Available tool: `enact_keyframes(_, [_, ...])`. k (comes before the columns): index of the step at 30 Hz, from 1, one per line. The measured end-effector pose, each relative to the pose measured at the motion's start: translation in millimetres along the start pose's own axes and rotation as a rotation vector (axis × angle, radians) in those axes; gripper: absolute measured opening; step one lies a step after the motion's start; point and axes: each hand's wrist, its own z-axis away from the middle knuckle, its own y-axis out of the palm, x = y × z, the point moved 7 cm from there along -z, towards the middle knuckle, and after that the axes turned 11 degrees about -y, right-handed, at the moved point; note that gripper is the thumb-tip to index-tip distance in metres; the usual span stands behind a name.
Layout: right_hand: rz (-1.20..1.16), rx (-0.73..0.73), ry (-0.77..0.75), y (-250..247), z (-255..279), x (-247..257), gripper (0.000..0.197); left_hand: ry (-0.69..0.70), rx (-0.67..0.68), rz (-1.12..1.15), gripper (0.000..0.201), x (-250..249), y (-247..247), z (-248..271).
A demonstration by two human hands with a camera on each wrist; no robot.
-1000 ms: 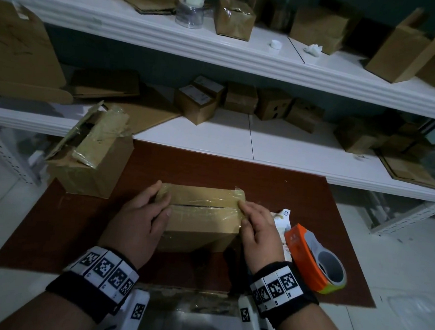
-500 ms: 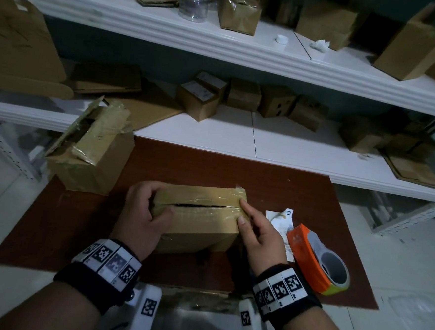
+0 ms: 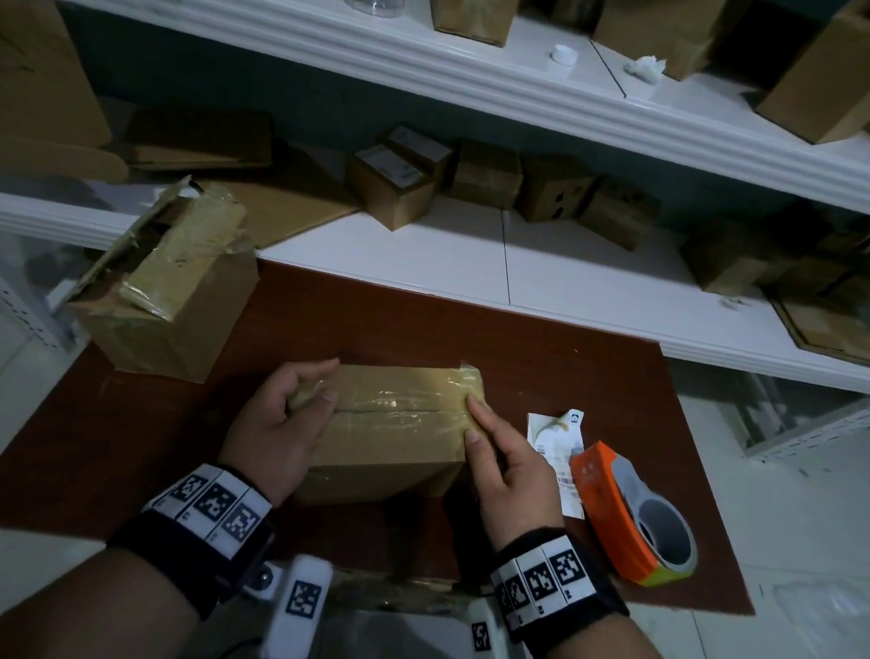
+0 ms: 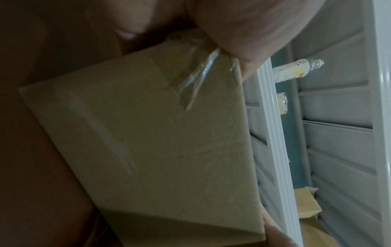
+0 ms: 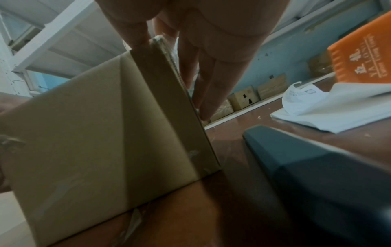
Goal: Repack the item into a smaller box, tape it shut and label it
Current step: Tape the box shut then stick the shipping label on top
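Nearest, two wrists in black bands with square-patterned markers. Just ahead, left hand (image 3: 282, 421) curled round the left end of the small box (image 3: 395, 429), thumb on the taped top, fingers hooked over the far-left corner. Right hand (image 3: 506, 463) flat against the box's right end, fingers (image 5: 203, 80) straight and close together, pressing down the clear tape (image 3: 407, 404) folded over that edge, thumb laid on the top near the corner. Between the two sets of fingers, the small box resting on the brown mat (image 3: 106, 435), flaps closed, a strip of tape running along the top seam from the left thumb to the right fingertips. Just right of the right fingers, a white printed label (image 3: 556, 440) lying flat on the mat, partly tucked under the orange tape dispenser (image 3: 625, 517) beside it. Beyond and left of the left fingers, well apart, a larger box (image 3: 166, 310) with open flaps and crumpled old tape. Farther past both hands, a white shelf (image 3: 580, 288) carrying several small cartons (image 3: 397, 182) and flattened cardboard (image 3: 287, 205), with an upper shelf (image 3: 440, 72) of more boxes above.
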Motion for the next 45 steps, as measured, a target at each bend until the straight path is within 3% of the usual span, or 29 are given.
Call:
enact_keyframes(6, [0.042, 0.025, 0.003, -1.1, -0.3, 2.5, 0.036, 0.009, -0.014, -0.015, 0.024, -2.2, -1.1, -2.7])
enact_keyframes(9, [0.073, 0.039, 0.013, -8.6, 1.1, 7.1, 0.048, 0.028, -0.023, -0.025, 0.024, -2.0, -3.4, -2.1])
enact_keyframes(11, [0.068, -0.035, 0.053, -23.3, 1.2, 2.6, 0.053, 0.045, -0.028, -0.032, 0.023, -2.9, -5.5, -0.4])
enact_keyframes(14, [0.032, -0.298, 0.15, -62.1, 2.6, -11.8, 0.036, 0.058, -0.029, -0.059, 0.022, -4.6, -8.6, 2.7])
enact_keyframes(16, [0.117, -0.438, 0.239, -91.5, 7.9, -18.8, 0.02, 0.067, -0.028, -0.082, 0.025, -6.7, -10.2, 5.3])
enact_keyframes(18, [0.281, -0.49, 0.353, -117.4, 16.8, -27.8, 0.025, 0.092, -0.032, -0.115, 0.028, -10.1, -11.8, 8.5])
enact_keyframes(20, [0.461, -0.411, 0.499, -131.8, 24.5, -41.5, 0.047, 0.122, -0.037, -0.137, 0.03, -13.4, -13.5, 11.0])
enact_keyframes(23, [0.625, -0.181, 0.702, -133.1, 32.3, -61.0, 0.072, 0.127, -0.023, -0.133, 0.032, -16.3, -13.4, 14.8])
enact_keyframes(30, [0.749, -0.042, 0.795, -130.5, 33.5, -67.5, 0.053, 0.132, -0.005, -0.199, 0.03, -12.7, -17.7, 13.3])
enact_keyframes(34, [0.82, -0.02, 0.684, -136.1, 27.1, -43.2, 0.034, 0.126, 0.006, -0.205, 0.03, -9.4, -23.4, 10.3])
enact_keyframes(40, [0.7, -0.249, 0.282, -161.6, -5.0, 59.9, 0.025, 0.22, -0.037, -0.195, 0.018, -15.2, -28.5, 9.2])
enact_keyframes(43, [0.592, -0.246, 0.093, -151.2, -14.3, 119.2, 0.041, 0.168, -0.029, -0.241, 0.018, -14.8, -29.8, 12.0])
enact_keyframes(45, [0.53, -0.191, 0.019, -134.3, -17.7, 148.4, 0.047, 0.197, -0.106, -0.289, 0.023, -24.3, -37.3, 20.7])
